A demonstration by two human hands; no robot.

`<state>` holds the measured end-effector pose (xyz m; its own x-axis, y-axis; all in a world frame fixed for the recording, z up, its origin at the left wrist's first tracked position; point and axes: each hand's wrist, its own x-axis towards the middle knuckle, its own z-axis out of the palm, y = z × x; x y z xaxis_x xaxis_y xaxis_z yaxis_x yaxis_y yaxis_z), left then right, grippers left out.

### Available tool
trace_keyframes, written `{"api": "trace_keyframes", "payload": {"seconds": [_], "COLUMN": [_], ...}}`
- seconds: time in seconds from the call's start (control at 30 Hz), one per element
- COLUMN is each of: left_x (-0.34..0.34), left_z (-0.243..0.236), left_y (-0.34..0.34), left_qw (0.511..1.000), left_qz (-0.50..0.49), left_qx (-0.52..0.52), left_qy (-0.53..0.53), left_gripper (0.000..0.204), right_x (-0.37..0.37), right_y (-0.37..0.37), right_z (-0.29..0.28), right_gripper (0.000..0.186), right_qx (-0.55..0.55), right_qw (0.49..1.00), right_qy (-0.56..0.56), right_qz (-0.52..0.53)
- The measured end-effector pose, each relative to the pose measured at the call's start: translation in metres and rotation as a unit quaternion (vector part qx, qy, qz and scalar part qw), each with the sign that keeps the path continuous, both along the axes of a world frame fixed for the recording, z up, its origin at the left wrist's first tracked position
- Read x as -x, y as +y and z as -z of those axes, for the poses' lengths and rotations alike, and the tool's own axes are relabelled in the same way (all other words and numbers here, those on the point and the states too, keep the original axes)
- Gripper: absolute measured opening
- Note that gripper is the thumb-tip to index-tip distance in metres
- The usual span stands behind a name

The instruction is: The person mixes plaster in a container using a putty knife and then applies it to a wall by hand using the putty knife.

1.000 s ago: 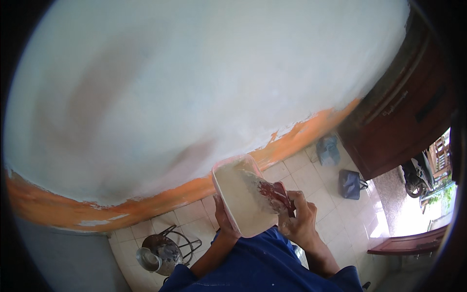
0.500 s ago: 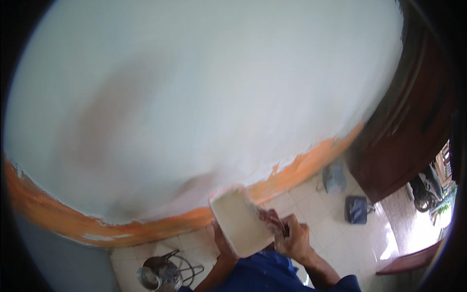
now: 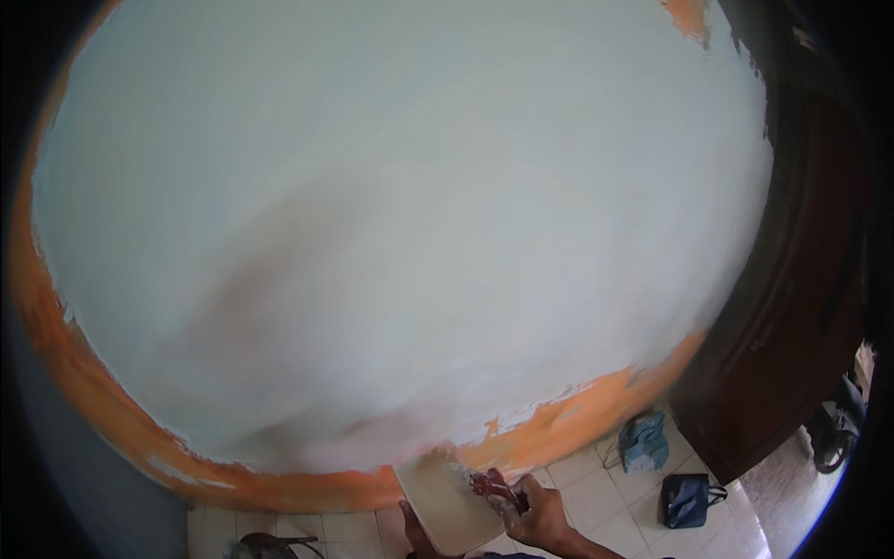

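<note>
At the bottom of the view, my left hand [image 3: 416, 528] is wrapped round the side of a pale rectangular tray [image 3: 442, 512] of cream-coloured, paint-like material. My right hand [image 3: 540, 517] grips the red handle of a paint-crusted brush [image 3: 494, 485], whose head is at the tray's right part. Beyond them rises a wall [image 3: 447, 252] covered mostly in pale paint, with a ragged orange band [image 3: 577, 415] along its foot and sides.
A dark wooden door [image 3: 782, 307] stands at the right, with part of a motorbike [image 3: 833, 438] outside. A dark bag [image 3: 686, 498] and a blue bag [image 3: 643, 443] lie on the tiled floor [image 3: 596, 494]. A metal stool [image 3: 264, 545] is at bottom left.
The view has tipped up toward the wall: tray, hands and floor sit lower, and orange patches show at the upper edges. Both hands still hold the same things.
</note>
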<state>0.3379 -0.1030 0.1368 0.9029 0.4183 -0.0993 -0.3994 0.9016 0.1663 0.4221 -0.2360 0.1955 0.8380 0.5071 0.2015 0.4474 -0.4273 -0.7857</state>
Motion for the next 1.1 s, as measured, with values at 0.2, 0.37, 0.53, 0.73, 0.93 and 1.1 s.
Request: {"api": "trace_keyframes", "payload": {"seconds": [0.2,0.37,0.53,0.73,0.93,1.1], "left_x": [-0.024,-0.031,-0.043,-0.059,-0.088,-0.095], "left_z": [-0.013,-0.009,-0.002,0.004,-0.017,0.001], "left_y": [-0.034,-0.041,-0.040,-0.062,-0.082,-0.089], "left_qw": [0.999,0.999,0.994,0.989,0.995,0.993], "left_qz": [0.019,0.019,0.037,0.077,0.077,-0.013], "left_qx": [0.013,-0.041,-0.099,-0.126,-0.027,-0.092], "left_qy": [-0.029,-0.009,-0.004,-0.004,-0.049,-0.078], "left_gripper": [0.078,0.075,0.072,0.070,0.070,0.071], "right_x": [-0.019,-0.028,-0.044,-0.074,-0.114,-0.125], "right_y": [-0.029,-0.037,-0.047,-0.075,-0.089,-0.093], "right_z": [0.007,0.003,0.002,-0.006,-0.031,-0.045], "right_gripper": [0.035,0.029,0.021,0.035,0.034,0.025], "right_qx": [-0.043,-0.043,-0.305,-0.399,-0.411,-0.389], "right_qw": [0.998,0.992,0.865,0.744,0.759,0.826], "right_qy": [0.018,0.117,0.398,0.532,0.490,0.373], "right_qz": [-0.040,-0.017,0.008,-0.061,-0.125,-0.168]}}
